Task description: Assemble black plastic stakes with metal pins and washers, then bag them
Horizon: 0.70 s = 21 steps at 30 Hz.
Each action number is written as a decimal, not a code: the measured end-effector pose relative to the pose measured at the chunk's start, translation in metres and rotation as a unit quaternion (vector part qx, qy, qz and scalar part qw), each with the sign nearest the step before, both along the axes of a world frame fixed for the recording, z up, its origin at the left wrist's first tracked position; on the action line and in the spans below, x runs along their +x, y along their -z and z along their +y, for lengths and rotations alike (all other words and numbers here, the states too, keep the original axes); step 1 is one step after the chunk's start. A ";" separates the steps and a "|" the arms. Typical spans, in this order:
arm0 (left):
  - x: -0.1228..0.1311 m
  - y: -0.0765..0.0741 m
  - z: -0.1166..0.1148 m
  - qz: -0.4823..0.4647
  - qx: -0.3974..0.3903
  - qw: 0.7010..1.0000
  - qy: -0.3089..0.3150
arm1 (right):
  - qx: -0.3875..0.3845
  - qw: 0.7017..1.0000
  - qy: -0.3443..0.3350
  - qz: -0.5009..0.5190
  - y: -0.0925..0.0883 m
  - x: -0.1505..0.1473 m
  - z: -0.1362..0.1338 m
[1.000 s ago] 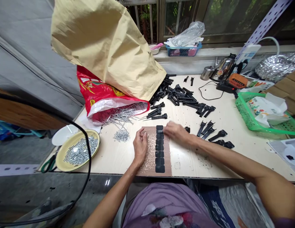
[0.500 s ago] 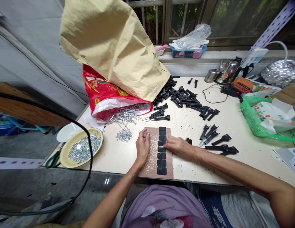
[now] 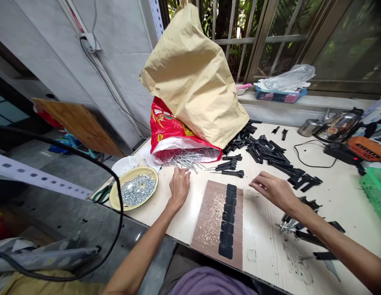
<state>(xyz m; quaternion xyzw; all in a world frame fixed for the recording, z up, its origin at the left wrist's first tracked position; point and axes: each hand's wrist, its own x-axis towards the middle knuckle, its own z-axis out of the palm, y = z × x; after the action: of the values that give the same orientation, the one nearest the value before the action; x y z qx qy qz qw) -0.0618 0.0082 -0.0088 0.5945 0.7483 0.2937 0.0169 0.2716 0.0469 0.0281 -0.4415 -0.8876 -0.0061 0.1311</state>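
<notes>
My left hand [image 3: 179,187] is low over the table at the mouth of the red bag. Its fingers are bent downward, hiding the small metal pieces under them; what they grip cannot be made out. My right hand [image 3: 275,190] hovers to the right of a brown board [image 3: 204,223], fingers loosely stretched and nothing visible in them. On the board lies a column of flat black rounded-square pieces [image 3: 227,227], with pale crumbs scattered to their left. Long metal pins [image 3: 186,157] spill from the red bag [image 3: 166,127]. Black-handled parts [image 3: 229,165] with thin pins lie just above the board.
A yellow bowl [image 3: 114,200] of small metal pieces stands at the left table edge, near green-handled scissors [image 3: 101,196]. A big paper sack [image 3: 193,78] leans over the bag. Black parts [image 3: 267,153] are heaped behind; others lie under my right forearm. A black cable [image 3: 120,205] hangs at left.
My left hand has moved off the board, left onto the small metal pieces. My right hand has lifted from the black column and moved right. The camera view has shifted left.
</notes>
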 end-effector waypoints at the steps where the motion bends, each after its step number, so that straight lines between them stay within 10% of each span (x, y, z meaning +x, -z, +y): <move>1: -0.003 -0.003 0.006 0.018 -0.001 1.000 0.004 | 0.004 1.000 0.001 0.013 0.004 -0.014 0.009; 10: 0.009 -0.012 0.008 -0.004 -0.003 0.995 0.103 | 0.012 0.995 -0.039 -0.087 0.052 -0.117 0.066; 21: -0.040 0.011 -0.045 0.058 -0.052 0.980 0.182 | 0.023 0.997 -0.078 -0.011 0.063 -0.102 0.067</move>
<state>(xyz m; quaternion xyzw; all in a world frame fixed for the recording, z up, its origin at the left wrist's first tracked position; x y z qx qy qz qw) -0.1022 -0.0366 -0.0199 0.7355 0.6412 0.2113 0.0575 0.1698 0.1137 -0.0350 -0.3679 -0.9202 -0.0214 0.1320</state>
